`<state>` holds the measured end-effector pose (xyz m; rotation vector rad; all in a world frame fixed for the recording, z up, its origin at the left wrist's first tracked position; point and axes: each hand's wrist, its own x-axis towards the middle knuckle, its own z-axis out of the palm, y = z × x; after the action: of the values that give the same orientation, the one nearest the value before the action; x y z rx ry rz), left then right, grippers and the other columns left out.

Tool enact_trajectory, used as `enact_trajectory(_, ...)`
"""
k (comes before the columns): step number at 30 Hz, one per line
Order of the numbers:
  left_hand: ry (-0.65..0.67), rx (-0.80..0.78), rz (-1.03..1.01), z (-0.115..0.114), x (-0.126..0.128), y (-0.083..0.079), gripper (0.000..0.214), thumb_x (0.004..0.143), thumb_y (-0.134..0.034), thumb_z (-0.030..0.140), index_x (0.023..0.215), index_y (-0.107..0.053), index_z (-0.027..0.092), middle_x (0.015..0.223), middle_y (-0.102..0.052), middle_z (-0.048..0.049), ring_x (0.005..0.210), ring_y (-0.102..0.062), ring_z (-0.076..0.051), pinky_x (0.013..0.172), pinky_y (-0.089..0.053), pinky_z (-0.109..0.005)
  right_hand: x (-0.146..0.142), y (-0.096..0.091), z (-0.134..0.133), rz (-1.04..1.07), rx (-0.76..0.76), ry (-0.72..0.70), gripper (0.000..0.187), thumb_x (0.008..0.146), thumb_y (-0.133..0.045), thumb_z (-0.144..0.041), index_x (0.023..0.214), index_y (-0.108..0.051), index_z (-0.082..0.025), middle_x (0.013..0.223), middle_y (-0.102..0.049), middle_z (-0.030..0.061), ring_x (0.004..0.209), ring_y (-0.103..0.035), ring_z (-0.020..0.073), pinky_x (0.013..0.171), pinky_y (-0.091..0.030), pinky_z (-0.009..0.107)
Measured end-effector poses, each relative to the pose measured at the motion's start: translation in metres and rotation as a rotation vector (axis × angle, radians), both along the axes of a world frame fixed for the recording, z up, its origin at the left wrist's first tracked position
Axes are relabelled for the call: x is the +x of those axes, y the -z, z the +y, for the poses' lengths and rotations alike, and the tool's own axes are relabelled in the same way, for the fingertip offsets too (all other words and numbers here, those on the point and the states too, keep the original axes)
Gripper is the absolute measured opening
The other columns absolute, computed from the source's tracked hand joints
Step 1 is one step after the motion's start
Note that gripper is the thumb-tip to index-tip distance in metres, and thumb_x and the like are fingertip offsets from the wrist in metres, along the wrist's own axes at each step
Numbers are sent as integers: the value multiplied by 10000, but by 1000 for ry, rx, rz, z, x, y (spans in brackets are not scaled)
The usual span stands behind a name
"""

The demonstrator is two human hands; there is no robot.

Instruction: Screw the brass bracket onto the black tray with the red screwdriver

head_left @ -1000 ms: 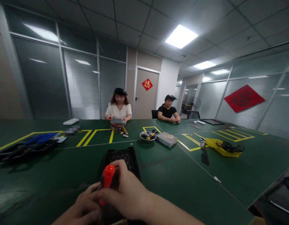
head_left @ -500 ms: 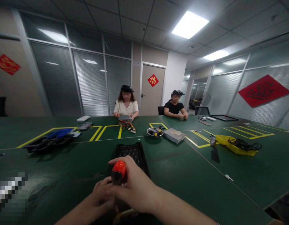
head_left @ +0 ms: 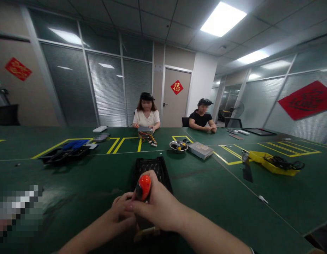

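A: Red-and-black handle [head_left: 144, 186], where?

B: Lower centre of frame, in the right hand [head_left: 165, 208], fingers wrapped round it. Left hand [head_left: 123, 213] curled just beside, lower centre-left; can't tell what it holds.

A: Risks?

B: Handle's lower end is hidden. If it tilts under load, it could slip and jab the left fingers, I'd say. A sideways push might also knock the black tray [head_left: 165, 173] just beyond.

A: Versus half a second ago?

B: Handle's further right, slightly higher in frame. Tray shifted right too, so mostly camera swing. Same grip.
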<state>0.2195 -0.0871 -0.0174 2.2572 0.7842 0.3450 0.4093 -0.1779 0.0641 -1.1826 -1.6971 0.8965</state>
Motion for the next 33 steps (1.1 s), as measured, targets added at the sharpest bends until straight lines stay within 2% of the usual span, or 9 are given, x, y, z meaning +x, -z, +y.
enact_trajectory(2, 32, 15, -11, -2, 1, -4, 297, 873, -565, 473, 946, -780, 282, 1311, -601, -23, 1308, -396, -337, 1152, -257, -510, 1, 1, 1, -15, -2, -2, 468, 764, -769, -411, 1100, -494, -237, 917, -635, -9, 822, -618, 183, 706, -500, 296)
enact_trajectory(7, 128, 53, 12, 1, -1, -9, 333, 911, -525, 506, 957, -776, 293, 1277, -615, -29, 1303, -391, -326, 1142, -257, -511, 2, 5, 9, -13, 88, -39, 354, 711, -818, -348, 972, -618, -218, 983, -606, 9, 880, -602, 185, 773, -505, 306)
enact_trajectory(11, 134, 75, 43, 5, -3, -3, 324, 921, -534, 479, 864, -783, 279, 1224, -638, -27, 1346, -338, -316, 1175, -165, -496, 2, 4, 11, 74, 73, -103, 455, 832, -662, -183, 1264, -534, -241, 1030, -649, 12, 943, -628, 175, 857, -502, 320)
enact_trajectory(13, 158, 84, 40, 5, -4, -2, 306, 920, -544, 460, 858, -781, 277, 1267, -626, -9, 1378, -292, -312, 1181, -141, -487, 3, 1, 10, 54, 79, -101, 491, 838, -619, -131, 1303, -497, -232, 1022, -659, 10, 946, -632, 168, 885, -495, 326)
enact_trajectory(16, 146, 81, 29, 4, -5, -2, 288, 928, -531, 440, 913, -778, 294, 1306, -610, 11, 1391, -280, -302, 1177, -166, -473, 3, 0, 9, 37, 50, -102, 393, 836, -685, -234, 1206, -555, -211, 950, -666, 2, 885, -634, 169, 837, -511, 318)
enact_trajectory(21, 113, 107, 7, 6, -6, 1, 252, 906, -570, 425, 901, -773, 275, 1333, -594, 8, 1367, -327, -289, 1164, -204, -444, 1, 6, 12, -15, -31, -126, 241, 819, -727, -393, 892, -656, -174, 843, -667, 7, 809, -632, 174, 744, -509, 297)
enact_trajectory(24, 151, 130, 38, 7, -4, 0, 245, 919, -555, 387, 865, -778, 302, 1345, -596, 37, 1382, -305, -283, 1162, -177, -449, 5, 4, 17, -19, 21, -53, 219, 843, -694, -384, 886, -658, -173, 845, -671, 10, 807, -631, 169, 752, -501, 298)
enact_trajectory(28, 202, 147, 64, 8, -3, -3, 257, 938, -528, 359, 869, -775, 342, 1389, -566, 79, 1401, -276, -278, 1149, -150, -473, 25, -9, 22, -23, 160, 175, 208, 850, -672, -365, 918, -636, -173, 867, -668, 14, 810, -625, 165, 773, -486, 305)
enact_trajectory(33, 123, 172, 20, 5, 0, -1, 266, 967, -496, 402, 972, -751, 328, 1277, -649, 41, 1337, -360, -243, 1104, -187, -434, 49, -21, 24, -288, 247, 298, 165, 849, -651, -331, 914, -658, -180, 875, -696, 32, 811, -645, 191, 777, -468, 338)
